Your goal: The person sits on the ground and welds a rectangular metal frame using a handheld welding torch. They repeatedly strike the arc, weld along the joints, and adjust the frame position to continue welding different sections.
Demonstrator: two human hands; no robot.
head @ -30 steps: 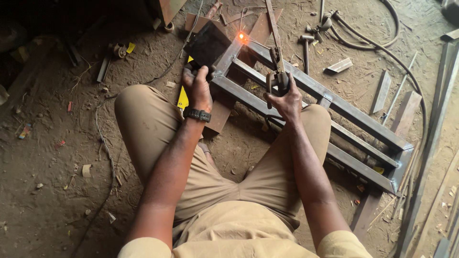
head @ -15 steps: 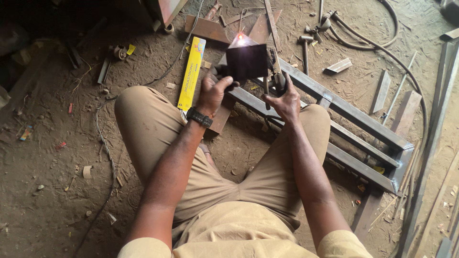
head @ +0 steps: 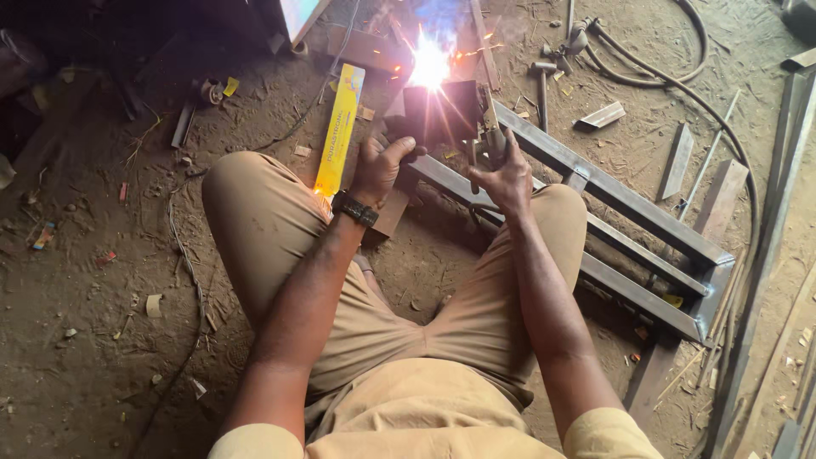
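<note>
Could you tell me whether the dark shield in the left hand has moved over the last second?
Yes: the dark shield moved right, off the yellow box, toward the spark.

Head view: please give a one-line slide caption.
Left hand holds a dark shield; right hand welds a steel frame.

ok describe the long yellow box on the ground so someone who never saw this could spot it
Start at the grey steel frame lying on the dirt floor, then go to the bright welding flash at its far end. Just left of the flash, beside the left hand, lies the yellow box: long, flat and narrow, the only bright yellow thing among the dull metal scraps.
</note>
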